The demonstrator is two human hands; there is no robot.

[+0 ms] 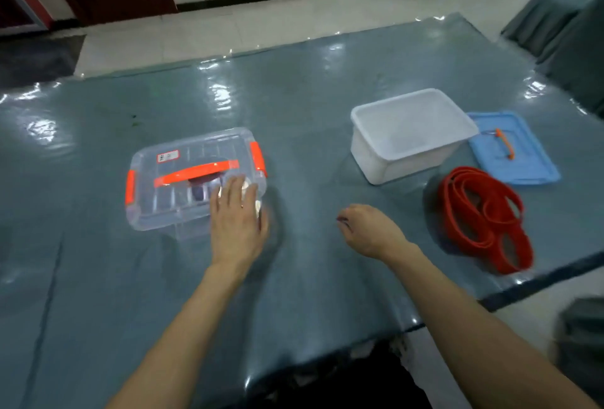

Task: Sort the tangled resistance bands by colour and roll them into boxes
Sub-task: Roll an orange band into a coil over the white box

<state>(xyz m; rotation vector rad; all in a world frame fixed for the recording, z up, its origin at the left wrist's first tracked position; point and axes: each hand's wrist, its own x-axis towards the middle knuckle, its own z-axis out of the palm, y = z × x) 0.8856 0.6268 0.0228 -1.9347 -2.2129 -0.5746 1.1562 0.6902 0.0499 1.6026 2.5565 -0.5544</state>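
View: head camera, looking down over a table point(294, 108) with a grey-blue cover under glossy film.
Clear box point(183, 153): the landmark, left of centre; lid on, orange handle across the top, an orange latch at each end, small label at its far-left corner.
Purple band point(197, 192): dark shape seen through the clear box lid, under the handle; blurred, so whether it is rolled cannot be told.
Left hand point(237, 215): laid flat on the near-right corner of the clear box, fingers straight and a little spread, palm down, gripping nothing.
Right hand point(369, 232): right of the clear box and a bit nearer the person, above the bare cover; fingers loosely curled downward, nothing seen in them.
White box point(392, 163): right of the clear box and slightly farther off, well apart from it; lid off, nothing seen inside.
Blue lid point(523, 166): flat on the table, far right of the clear box, just past the white box; orange handle on top.
Red bands point(483, 219): loose overlapping heap of loops on the table, far right of the clear box, nearer than the white box, by the table's right edge; in no box.
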